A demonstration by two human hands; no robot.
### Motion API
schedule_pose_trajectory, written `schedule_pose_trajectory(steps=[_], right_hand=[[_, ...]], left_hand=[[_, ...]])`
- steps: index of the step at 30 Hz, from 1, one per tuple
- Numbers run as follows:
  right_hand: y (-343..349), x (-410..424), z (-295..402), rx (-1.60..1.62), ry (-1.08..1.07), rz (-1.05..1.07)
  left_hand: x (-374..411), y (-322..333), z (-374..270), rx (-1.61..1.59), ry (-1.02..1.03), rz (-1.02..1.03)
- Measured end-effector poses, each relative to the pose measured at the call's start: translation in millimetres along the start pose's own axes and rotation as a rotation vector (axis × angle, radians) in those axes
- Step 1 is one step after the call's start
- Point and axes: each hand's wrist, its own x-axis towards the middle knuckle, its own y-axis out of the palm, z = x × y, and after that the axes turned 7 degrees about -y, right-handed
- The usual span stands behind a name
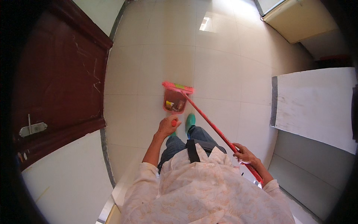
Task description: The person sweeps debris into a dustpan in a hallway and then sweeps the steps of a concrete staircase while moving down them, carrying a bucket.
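Note:
My left hand (167,127) grips the upright handle of a red dustpan (179,111), its red end poking out above my fist. Inside the pan lie a yellow scrap (169,104) and some brownish debris too small to make out. My right hand (244,154) is wrapped around the long red handle of a push broom (207,119), which slants down from my right forearm. The broom's head, with pink and yellow-green bristles (179,86), is at the far, open side of the pan and overlaps its edge in this view.
Beige tiles (218,72) cover the floor. A dark red door (61,72) with a metal lever handle (33,128) is at left. On the right stand a white wall end (313,100) and a yellowish panel (299,19). My green shoes (190,121) are just behind the dustpan.

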Motion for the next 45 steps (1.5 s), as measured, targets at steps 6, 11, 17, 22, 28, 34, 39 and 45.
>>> schedule_pose_trajectory(steps=[6, 11, 17, 22, 28, 34, 39, 45], right_hand=[[23.1, 21.7, -3.6, 0.01, -0.032, -0.202], [42.1, 45.4, 12.3, 0.046, -0.066, -0.205], [90.9, -2.2, 26.6, 0.133, 0.051, 0.04], [105.2, -18.0, 50.9, 0.114, 0.001, 0.156], [94.3, 27.1, 70.7, -0.294, -0.125, -0.023], [109.9, 81.2, 57.3, -0.643, -0.14, -0.184], [120.6, 36.4, 31.2, -0.748, -0.058, 0.032], [132.0, -18.3, 69.7, -0.364, 0.037, 0.293]], left_hand=[[-52.8, -46.5, 44.8, 0.037, 0.004, 0.063], [-98.7, -69.6, 78.4, 0.143, -0.026, 0.13], [-125.9, -72.3, 120.1, 0.001, -0.073, 0.121], [-136.3, -68.7, 125.9, -0.106, -0.079, 0.05], [-181.0, -58.6, 133.5, -0.157, -0.17, -0.015], [-231.2, -49.5, 141.8, -0.145, -0.202, -0.102], [-260.0, -28.2, 167.9, -0.187, -0.219, -0.183], [-287.7, -21.7, 174.7, -0.288, -0.237, -0.316]])
